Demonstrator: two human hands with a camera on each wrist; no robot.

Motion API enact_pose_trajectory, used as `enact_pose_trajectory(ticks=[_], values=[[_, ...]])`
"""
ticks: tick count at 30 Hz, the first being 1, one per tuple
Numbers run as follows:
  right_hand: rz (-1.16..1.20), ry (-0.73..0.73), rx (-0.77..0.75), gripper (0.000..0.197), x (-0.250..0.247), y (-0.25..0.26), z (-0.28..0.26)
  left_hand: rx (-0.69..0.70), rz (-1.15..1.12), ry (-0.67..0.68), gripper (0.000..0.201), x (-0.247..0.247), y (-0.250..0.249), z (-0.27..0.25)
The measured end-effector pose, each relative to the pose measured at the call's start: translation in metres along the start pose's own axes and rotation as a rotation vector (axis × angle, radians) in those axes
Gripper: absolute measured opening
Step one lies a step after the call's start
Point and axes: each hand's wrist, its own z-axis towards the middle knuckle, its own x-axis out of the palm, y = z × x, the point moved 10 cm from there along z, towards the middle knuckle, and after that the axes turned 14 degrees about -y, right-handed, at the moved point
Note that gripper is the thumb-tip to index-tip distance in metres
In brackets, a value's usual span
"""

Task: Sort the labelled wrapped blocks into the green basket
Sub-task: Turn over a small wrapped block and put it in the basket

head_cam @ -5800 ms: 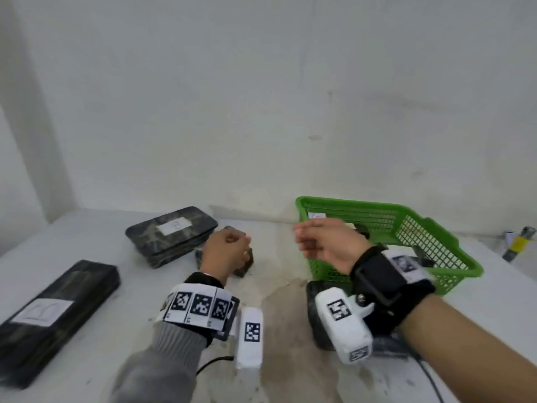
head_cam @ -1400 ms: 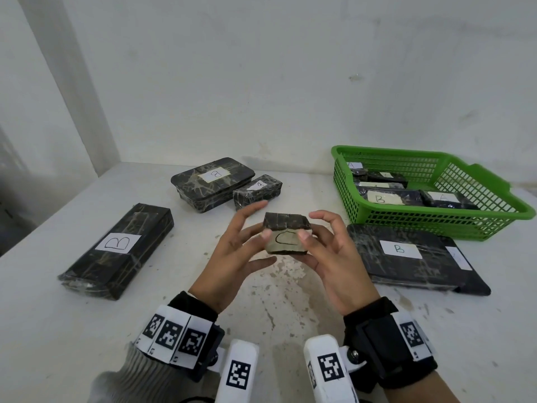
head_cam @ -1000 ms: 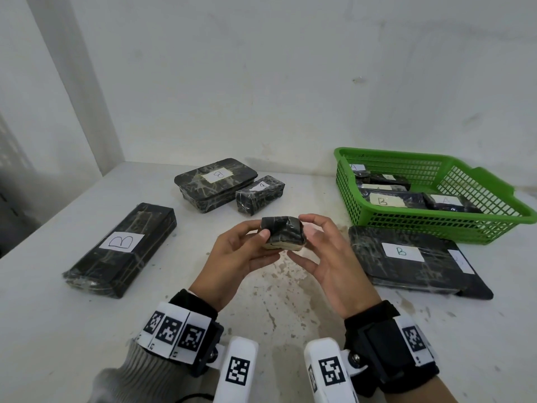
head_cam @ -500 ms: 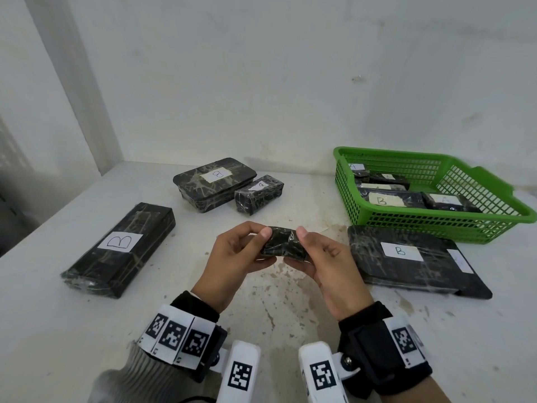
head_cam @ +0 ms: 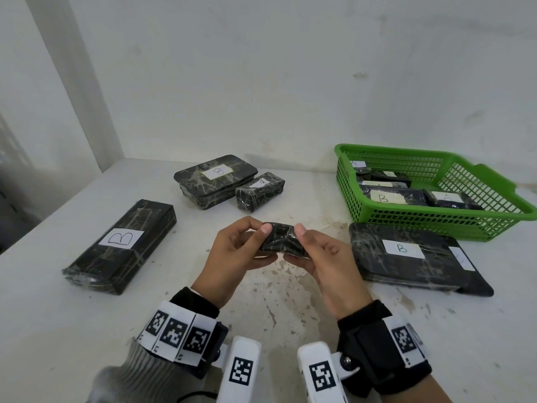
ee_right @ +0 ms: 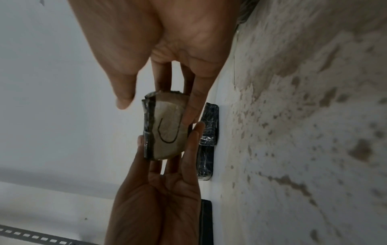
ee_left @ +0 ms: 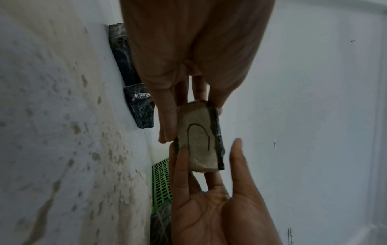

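- The counter (head_cam: 72,330) is white and stained; only the head view takes in its whole spread, while both wrist views show just a tilted strip of it.
- The green basket (head_cam: 436,221) sits at the far right of the counter, with several wrapped blocks inside it, labels A and B readable.
- A flat block marked B (head_cam: 406,257) lies just in front of the basket; a long block marked B (head_cam: 122,245) lies at the left, its long axis running away from the person.
- Two more wrapped blocks (head_cam: 216,178) lie side by side near the wall.
- The small wrapped block (head_cam: 280,239) is held above the counter's middle, long axis left to right between the hands. The head view shows only its dark wrapping; the wrist views show its pale label face (ee_left: 198,140) with a hand-drawn curved mark, turned down toward the wrists.
- The left hand (head_cam: 235,251) pinches one end, thumb on top, fingers curled beneath.
- The right hand (head_cam: 322,257) pinches the other end the same way.
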Motion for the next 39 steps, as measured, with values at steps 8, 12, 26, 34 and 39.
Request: enact_pose_trajectory(ticks=[8,12,26,34,39], values=[[0.015,-0.041,-0.054,0.032,-0.011,0.012,0.003,-0.086,-0.093,0.095,0.034,0.011,-0.003,-0.007],[0.072,0.106,-0.030,0.039,0.006,0.019,-0.005,-0.083,-0.166,0.024,0.051,0.001,-0.010,-0.002],[0.037,0.048,-0.104,0.040,0.003,0.019,-0.003,-0.052,-0.152,0.064,0.038,0.002,-0.016,-0.002],[0.032,0.025,-0.123,0.042,0.002,0.016,-0.002,-0.012,-0.072,0.087,0.040,0.002,-0.013,-0.002],[-0.002,-0.007,-0.146,0.042,-0.001,0.014,-0.001,0.000,-0.037,0.149,0.040,0.008,-0.012,-0.005]])
